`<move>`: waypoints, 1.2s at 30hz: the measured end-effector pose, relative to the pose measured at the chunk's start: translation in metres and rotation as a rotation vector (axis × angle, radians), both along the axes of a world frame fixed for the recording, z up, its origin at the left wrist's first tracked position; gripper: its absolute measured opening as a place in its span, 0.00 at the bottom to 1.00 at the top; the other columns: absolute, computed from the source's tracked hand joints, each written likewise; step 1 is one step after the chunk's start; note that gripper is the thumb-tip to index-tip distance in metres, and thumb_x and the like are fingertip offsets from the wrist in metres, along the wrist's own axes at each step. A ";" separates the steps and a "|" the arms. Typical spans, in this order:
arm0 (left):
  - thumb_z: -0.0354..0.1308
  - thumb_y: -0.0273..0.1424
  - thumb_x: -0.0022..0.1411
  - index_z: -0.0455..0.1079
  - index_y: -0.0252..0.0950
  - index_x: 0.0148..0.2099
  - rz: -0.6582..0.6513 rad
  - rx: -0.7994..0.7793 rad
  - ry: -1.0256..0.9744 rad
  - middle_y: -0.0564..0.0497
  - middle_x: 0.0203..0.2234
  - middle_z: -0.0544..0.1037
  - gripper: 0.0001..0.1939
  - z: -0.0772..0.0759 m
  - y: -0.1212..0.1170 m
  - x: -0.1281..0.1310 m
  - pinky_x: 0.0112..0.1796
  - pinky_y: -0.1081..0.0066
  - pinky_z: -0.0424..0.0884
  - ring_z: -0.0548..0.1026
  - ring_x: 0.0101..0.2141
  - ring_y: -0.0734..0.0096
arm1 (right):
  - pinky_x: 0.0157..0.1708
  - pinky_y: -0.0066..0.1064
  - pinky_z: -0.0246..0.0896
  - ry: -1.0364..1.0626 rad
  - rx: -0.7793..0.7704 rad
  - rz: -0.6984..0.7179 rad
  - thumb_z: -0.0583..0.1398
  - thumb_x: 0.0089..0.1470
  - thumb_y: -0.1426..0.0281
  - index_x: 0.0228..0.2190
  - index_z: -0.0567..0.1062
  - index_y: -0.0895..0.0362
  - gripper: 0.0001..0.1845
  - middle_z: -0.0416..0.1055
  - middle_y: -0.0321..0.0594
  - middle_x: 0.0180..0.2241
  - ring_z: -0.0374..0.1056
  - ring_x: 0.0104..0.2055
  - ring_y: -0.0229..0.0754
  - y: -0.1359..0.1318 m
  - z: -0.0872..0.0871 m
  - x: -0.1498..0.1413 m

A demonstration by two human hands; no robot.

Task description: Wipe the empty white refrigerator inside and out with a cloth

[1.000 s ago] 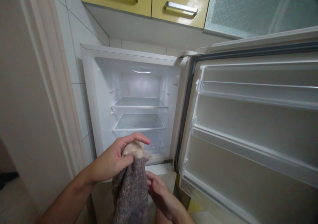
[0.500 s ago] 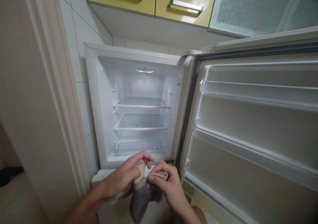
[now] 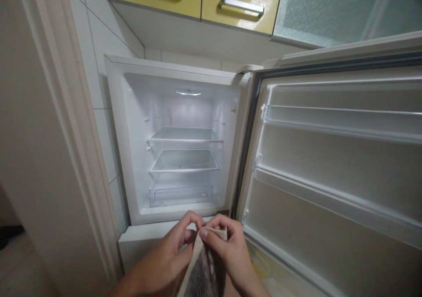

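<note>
Before the open fridge (image 3: pixel 178 71), cloth (image 3: pixel 205 268) hung between left hand (image 3: pixel 171 255) and right hand (image 3: pixel 233 248), both pinching its top edge; mottled grey-brown, pale-hemmed.

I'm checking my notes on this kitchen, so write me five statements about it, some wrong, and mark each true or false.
1. The right hand pinches the pale edge of the cloth. True.
2. The door of the fridge stands open. True.
3. The left hand rests on the door. False: it is at the cloth.
4. A clear drawer sits below the shelves. True.
5. The cabinet doors overhead are red. False: they are yellow.
</note>
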State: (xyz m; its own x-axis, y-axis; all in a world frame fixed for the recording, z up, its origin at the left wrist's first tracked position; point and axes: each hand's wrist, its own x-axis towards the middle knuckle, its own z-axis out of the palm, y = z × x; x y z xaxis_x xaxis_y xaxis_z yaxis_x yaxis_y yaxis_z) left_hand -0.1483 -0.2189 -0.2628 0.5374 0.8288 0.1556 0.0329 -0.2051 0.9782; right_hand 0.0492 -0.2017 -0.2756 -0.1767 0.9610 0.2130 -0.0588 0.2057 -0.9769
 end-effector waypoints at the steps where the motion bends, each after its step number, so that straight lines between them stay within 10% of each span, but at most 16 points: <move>1: 0.54 0.54 0.77 0.60 0.46 0.54 0.027 0.040 -0.002 0.53 0.43 0.71 0.20 -0.002 -0.002 0.001 0.46 0.67 0.67 0.71 0.43 0.67 | 0.31 0.30 0.50 -0.002 -0.020 -0.020 0.75 0.48 0.46 0.25 0.81 0.59 0.28 0.66 0.35 0.23 0.55 0.29 0.36 0.003 -0.003 0.000; 9: 0.59 0.37 0.77 0.59 0.46 0.50 0.102 0.281 0.039 0.51 0.49 0.67 0.10 -0.006 -0.011 0.005 0.56 0.65 0.65 0.69 0.54 0.65 | 0.42 0.31 0.61 0.416 -0.123 0.266 0.79 0.43 0.51 0.23 0.68 0.57 0.32 0.72 0.42 0.44 0.68 0.42 0.42 0.011 -0.045 -0.003; 14: 0.52 0.30 0.79 0.58 0.46 0.48 -0.038 0.341 0.177 0.51 0.48 0.67 0.05 0.023 -0.022 -0.006 0.54 0.67 0.66 0.69 0.50 0.66 | 0.33 0.26 0.52 0.475 -0.338 0.490 0.81 0.38 0.52 0.25 0.65 0.56 0.35 0.67 0.33 0.29 0.60 0.30 0.34 0.012 -0.060 -0.002; 24: 0.50 0.23 0.74 0.59 0.46 0.47 -0.063 0.441 0.380 0.51 0.49 0.70 0.09 0.050 -0.037 -0.012 0.50 0.72 0.68 0.72 0.48 0.67 | 0.36 0.29 0.52 0.229 -0.096 0.597 0.79 0.45 0.51 0.18 0.64 0.57 0.35 0.66 0.32 0.26 0.59 0.31 0.35 0.022 -0.020 0.013; 30: 0.51 0.21 0.71 0.59 0.46 0.46 -0.001 0.464 0.396 0.52 0.48 0.71 0.12 0.054 -0.043 -0.015 0.48 0.75 0.68 0.73 0.45 0.70 | 0.46 0.34 0.58 0.049 -0.017 0.787 0.75 0.51 0.48 0.20 0.73 0.57 0.30 0.76 0.41 0.42 0.67 0.42 0.42 0.014 -0.006 0.017; 36: 0.50 0.18 0.67 0.59 0.46 0.46 -0.004 0.518 0.381 0.53 0.45 0.71 0.15 0.054 -0.043 -0.023 0.44 0.76 0.68 0.72 0.42 0.71 | 0.45 0.35 0.58 -0.011 0.116 0.675 0.75 0.54 0.52 0.22 0.79 0.55 0.24 0.72 0.38 0.32 0.65 0.38 0.41 0.017 -0.002 0.028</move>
